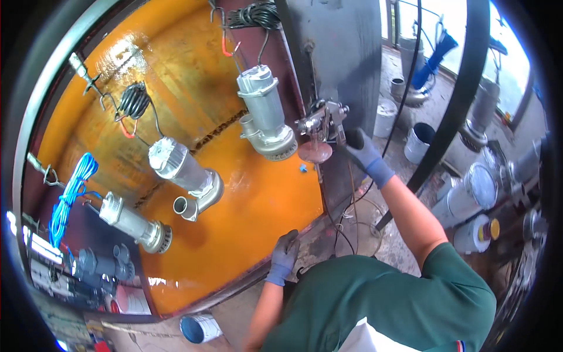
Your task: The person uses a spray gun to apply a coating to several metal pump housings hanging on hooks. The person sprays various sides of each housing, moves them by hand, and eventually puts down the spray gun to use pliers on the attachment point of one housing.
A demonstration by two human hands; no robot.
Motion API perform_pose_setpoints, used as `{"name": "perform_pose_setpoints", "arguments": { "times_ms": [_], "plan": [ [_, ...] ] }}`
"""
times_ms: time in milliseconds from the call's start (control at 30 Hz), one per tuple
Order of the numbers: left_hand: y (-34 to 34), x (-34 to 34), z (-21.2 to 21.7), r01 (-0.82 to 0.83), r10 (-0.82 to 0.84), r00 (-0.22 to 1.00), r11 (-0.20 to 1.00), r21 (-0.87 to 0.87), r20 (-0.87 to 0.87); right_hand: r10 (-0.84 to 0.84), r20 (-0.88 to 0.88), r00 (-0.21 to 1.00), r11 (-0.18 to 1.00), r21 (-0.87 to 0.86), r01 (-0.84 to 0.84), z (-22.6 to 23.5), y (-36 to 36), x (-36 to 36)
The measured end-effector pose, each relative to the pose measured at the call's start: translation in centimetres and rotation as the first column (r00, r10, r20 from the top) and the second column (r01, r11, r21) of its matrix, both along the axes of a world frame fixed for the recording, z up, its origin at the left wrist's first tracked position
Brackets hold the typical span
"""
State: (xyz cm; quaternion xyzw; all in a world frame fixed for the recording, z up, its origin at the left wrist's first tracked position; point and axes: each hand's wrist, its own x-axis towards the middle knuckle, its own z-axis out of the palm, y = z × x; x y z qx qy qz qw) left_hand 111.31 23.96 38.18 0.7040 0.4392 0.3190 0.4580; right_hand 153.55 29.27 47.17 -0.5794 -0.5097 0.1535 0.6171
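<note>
Beside the grey hanging pump (267, 111), the right hand (365, 154) is clamped on a spray gun (324, 120); the left hand (284, 256) rests, fingers curled, on the orange booth's rim (234, 287).

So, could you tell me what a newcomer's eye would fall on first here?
Probably the glossy orange backdrop filling the left and centre, with silver pumps hanging before it on hooks. Next, the right hand in a blue glove holding a spray gun at centre, and paint cans crowded at right.
</note>
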Motion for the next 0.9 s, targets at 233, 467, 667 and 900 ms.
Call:
{"name": "perform_pose_setpoints", "arguments": {
  "times_ms": [233,467,667,900],
  "plan": [
    [-2.2,1.4,4.4,-0.052,0.051,0.994,0.999,0.009,0.098,0.032,-0.146,0.989,0.983,0.182,-0.005,3.8,-2.1,-4.3],
    [-4.7,5.8,11.5,-0.048,0.036,0.980,0.997,0.057,0.196,0.352,-0.239,0.905,0.925,0.240,-0.296,7.8,-7.2,-7.0],
    [-3.6,6.7,15.4,-0.073,0.032,0.983,0.972,0.224,0.181,0.585,-0.057,0.809,0.807,-0.062,-0.588,4.6,-7.2,-11.7],
    [-3.2,4.1,14.4,0.164,0.058,0.709,0.956,-0.244,0.703,0.606,-0.567,0.559,0.493,-0.284,-0.823,5.1,-5.6,-14.0]
  ]
}}
